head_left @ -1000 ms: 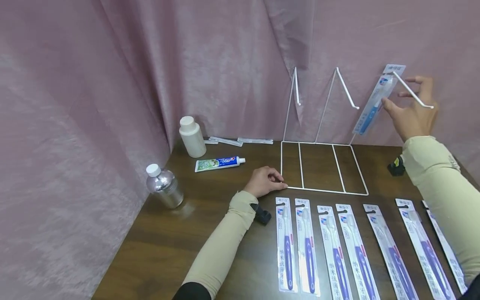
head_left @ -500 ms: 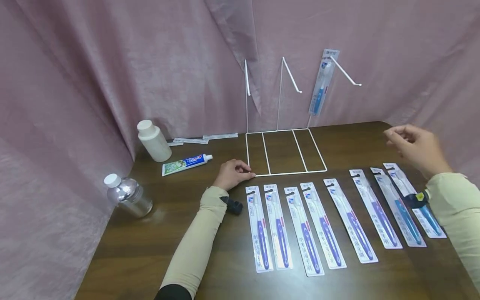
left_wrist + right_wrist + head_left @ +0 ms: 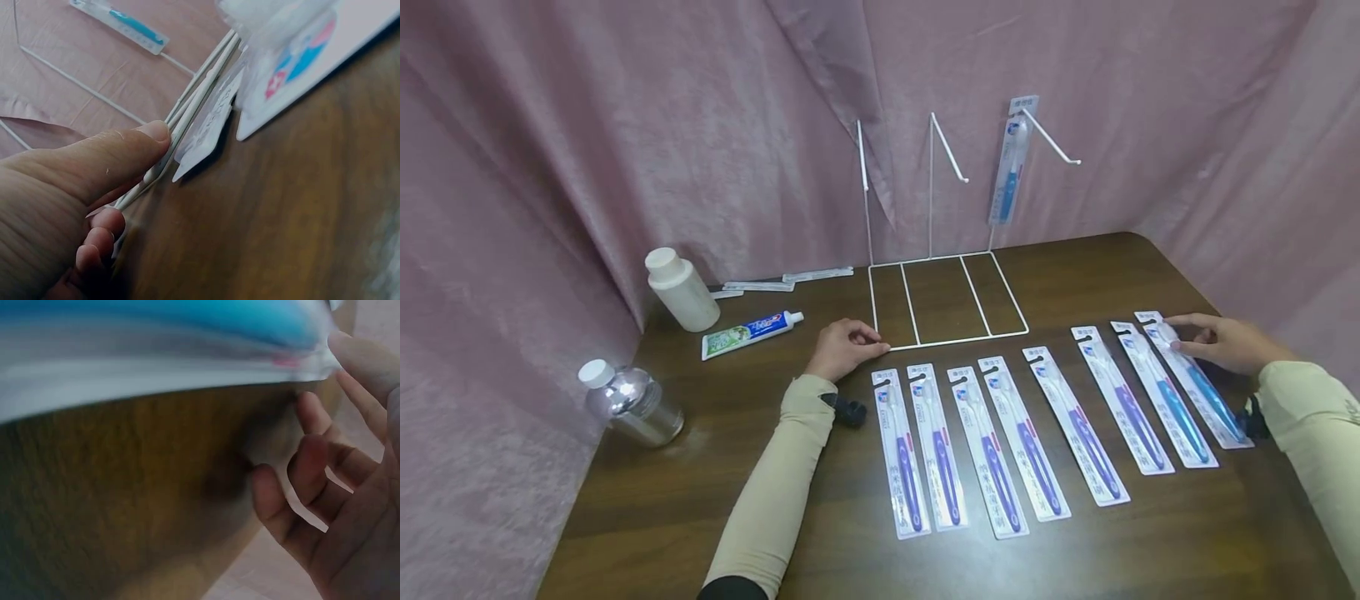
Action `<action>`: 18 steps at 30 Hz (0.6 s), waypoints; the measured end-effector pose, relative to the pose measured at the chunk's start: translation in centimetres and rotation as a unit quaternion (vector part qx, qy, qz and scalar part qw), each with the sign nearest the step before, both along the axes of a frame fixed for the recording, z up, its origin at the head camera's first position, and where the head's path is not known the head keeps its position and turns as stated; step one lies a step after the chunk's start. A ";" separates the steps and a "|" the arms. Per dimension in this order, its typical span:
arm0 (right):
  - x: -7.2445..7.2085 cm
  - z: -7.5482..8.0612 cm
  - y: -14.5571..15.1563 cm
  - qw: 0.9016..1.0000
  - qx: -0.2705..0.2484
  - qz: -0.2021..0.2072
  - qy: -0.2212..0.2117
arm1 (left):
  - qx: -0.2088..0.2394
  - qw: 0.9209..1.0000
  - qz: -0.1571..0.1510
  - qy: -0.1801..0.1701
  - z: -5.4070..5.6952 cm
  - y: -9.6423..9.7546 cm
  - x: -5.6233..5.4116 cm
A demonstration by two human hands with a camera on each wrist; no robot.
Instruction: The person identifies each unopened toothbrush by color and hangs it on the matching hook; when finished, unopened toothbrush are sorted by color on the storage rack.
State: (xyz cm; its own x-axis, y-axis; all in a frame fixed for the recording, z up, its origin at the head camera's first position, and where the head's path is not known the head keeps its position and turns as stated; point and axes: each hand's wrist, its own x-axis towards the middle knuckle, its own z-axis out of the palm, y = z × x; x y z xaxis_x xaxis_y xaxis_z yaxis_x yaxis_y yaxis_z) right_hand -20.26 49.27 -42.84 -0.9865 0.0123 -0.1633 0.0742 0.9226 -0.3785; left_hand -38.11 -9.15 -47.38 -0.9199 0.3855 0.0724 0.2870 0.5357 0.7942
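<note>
Left grip (image 3: 847,346) pinches the corner of the rack (image 3: 958,341). Right grip (image 3: 1232,340), partly open, touches the end toothbrush (image 3: 1202,385) beneath it; whether pinching cannot be told. Leftward, desk (image 3: 1075,275) extends to the rack; beyond, its edge runs close.

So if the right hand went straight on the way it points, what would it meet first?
Probably the rightmost toothbrush pack, which is blue-handled and lies right at the right hand, so close that the two may be touching.
</note>
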 end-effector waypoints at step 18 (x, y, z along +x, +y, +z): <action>-0.5 0.6 -0.8 0.989 -0.008 -0.039 0.139 | -0.013 1.000 -0.006 0.011 -0.3 0.1 -0.3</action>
State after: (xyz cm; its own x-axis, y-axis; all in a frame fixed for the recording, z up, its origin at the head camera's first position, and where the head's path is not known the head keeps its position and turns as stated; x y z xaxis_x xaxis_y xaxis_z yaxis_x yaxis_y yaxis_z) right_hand -20.75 48.46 -42.25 -0.9894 0.0898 0.1137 0.0357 0.9117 -0.4093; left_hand -38.39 -9.05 -47.70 -0.9132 0.3990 0.0832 0.3117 0.5520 0.7734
